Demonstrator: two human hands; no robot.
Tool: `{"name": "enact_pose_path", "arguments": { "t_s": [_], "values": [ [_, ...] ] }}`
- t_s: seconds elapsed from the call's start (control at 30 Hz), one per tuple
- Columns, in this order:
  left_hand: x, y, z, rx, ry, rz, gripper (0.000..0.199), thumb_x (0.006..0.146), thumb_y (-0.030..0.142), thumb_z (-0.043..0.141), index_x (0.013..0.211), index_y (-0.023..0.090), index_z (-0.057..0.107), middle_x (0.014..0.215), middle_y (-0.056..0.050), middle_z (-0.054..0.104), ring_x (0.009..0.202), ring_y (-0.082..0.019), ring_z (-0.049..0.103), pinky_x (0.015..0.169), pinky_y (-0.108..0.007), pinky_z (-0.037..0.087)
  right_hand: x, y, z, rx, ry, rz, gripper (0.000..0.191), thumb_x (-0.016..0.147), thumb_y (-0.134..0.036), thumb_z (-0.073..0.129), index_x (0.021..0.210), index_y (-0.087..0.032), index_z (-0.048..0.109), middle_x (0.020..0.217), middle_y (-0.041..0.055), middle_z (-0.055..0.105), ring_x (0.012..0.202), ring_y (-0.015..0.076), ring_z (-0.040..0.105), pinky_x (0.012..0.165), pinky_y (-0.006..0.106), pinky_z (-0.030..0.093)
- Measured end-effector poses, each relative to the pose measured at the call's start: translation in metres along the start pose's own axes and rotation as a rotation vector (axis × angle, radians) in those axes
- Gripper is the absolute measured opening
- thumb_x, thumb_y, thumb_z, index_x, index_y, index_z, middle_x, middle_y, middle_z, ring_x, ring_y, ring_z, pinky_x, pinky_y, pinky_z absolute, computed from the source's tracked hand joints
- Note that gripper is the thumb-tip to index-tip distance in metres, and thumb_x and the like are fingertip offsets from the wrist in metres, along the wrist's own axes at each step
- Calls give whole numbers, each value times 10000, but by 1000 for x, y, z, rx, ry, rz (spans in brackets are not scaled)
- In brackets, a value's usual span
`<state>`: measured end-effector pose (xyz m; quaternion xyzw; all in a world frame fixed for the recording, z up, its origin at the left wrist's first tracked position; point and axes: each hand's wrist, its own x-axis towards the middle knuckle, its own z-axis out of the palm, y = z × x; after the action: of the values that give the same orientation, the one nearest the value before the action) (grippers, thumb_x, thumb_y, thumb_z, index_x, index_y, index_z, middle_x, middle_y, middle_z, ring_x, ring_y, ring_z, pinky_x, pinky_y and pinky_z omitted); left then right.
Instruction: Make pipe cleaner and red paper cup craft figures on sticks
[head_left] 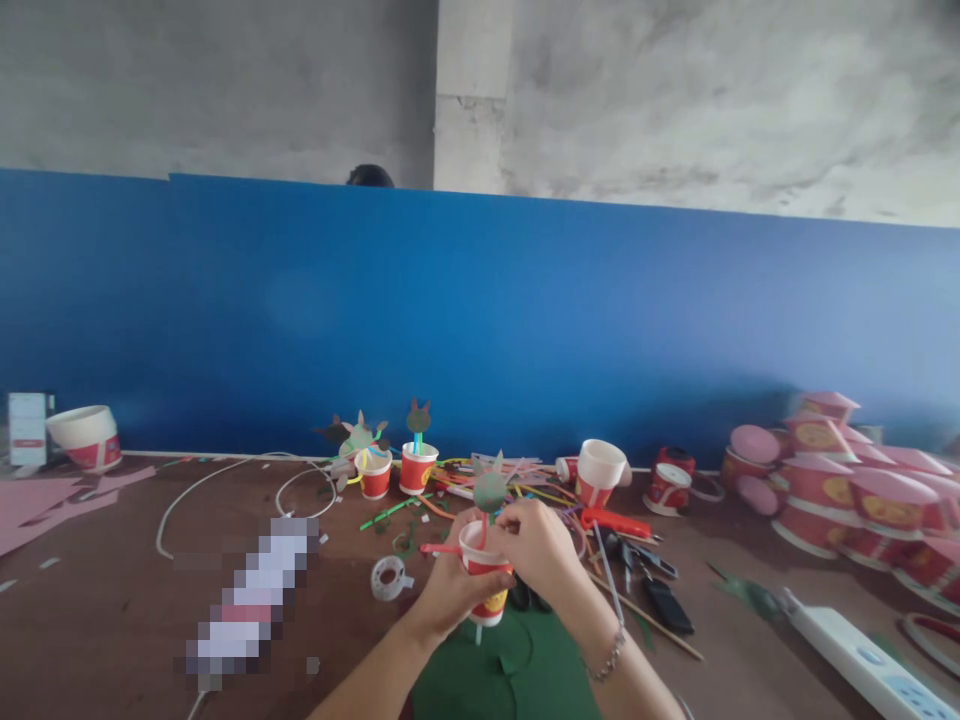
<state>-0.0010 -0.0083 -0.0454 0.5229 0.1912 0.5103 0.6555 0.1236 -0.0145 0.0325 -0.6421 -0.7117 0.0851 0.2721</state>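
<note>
Blue partition [480,310], full width, standing along the far edge of a brown table [352,640]; bare concrete wall [225,90] behind. Piled at right on the tabletop: red cups with pink tops [847,490], several high. Spread below the hands: green sheet [532,685]. Lying at lower right: white power strip [855,645]. Left hand [446,588] closed around a red-and-white paper cup [491,608], gripping by the side wall. Right hand [544,545] at the right of the rim, fingers curled, tips close together; cannot tell whether anything is pinched between. Held cup upright, centred low in view, over the green sheet. Standing at the rear, left of centre: two similar cups [418,470], straws and paper cut-outs rising from both. Inspected above the held cup: green cut-out [490,490], two pointed ears, just above a red straw [484,530] rising from the opening. Pointing out leftward: second red straw [437,548]. Lying left of the left hand: tape roll [378,585]. Noted on the right wrist: chain bracelet [609,658].
</note>
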Motion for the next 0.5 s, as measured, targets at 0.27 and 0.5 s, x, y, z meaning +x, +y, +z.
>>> {"name": "enact_pose_path", "arguments": {
  "t_s": [0.27, 0.5],
  "values": [
    [-1, 7, 4, -87, 1, -29, 799, 573, 237, 847, 1251, 262, 424, 994, -39, 635, 914, -210, 622, 812, -317, 439, 4, 6, 11, 230, -71, 3, 166, 637, -169, 546, 524, -172, 668, 570, 14, 627, 571, 132, 518, 547, 224, 347],
    [0, 9, 0, -78, -13, 27, 682, 618, 270, 817, 1211, 219, 483, 1078, -82, 623, 1018, -247, 589, 899, -376, 420, -1, 4, -9, 190, -87, -132, 287, 719, -183, 461, 434, -155, 480, 489, -39, 407, 533, 93, 341, 506, 231, 250]
  ]
}}
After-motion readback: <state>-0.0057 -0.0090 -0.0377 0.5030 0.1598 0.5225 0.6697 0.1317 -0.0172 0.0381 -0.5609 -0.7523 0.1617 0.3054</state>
